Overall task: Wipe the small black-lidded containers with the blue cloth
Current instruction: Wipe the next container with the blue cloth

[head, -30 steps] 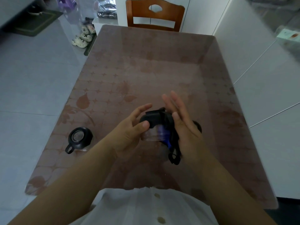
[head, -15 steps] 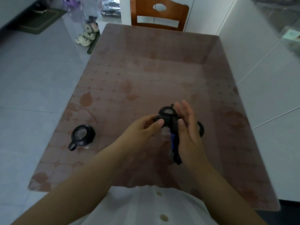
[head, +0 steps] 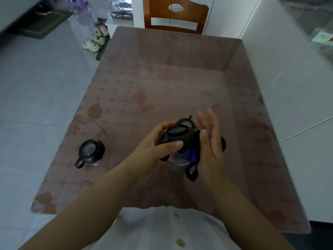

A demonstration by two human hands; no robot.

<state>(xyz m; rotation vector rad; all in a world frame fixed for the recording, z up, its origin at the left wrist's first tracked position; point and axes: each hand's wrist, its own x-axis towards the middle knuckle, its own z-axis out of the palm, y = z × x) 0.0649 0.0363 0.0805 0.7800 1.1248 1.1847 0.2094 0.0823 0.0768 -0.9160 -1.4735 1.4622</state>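
My left hand (head: 158,147) grips a small clear container by its black lid (head: 180,136) above the table. My right hand (head: 210,141) lies flat against the container's right side, fingers straight, pressing the blue cloth (head: 189,155) onto the clear body. A black strap loop (head: 191,173) hangs below my right palm. A second black-lidded container (head: 185,121) stands just behind the held one. A third (head: 224,143) peeks out from behind my right hand. A fourth (head: 91,150) stands alone on the table to the left.
The table (head: 162,78) has a glossy brown leaf-patterned top. A wooden chair (head: 174,17) stands at its far end. Shoes (head: 95,40) lie on the grey floor at the far left. A white counter (head: 297,69) runs along the right side.
The held container has been turned so its lid faces more upward. My right hand has slid along its side with the cloth. The container on the left has not moved.
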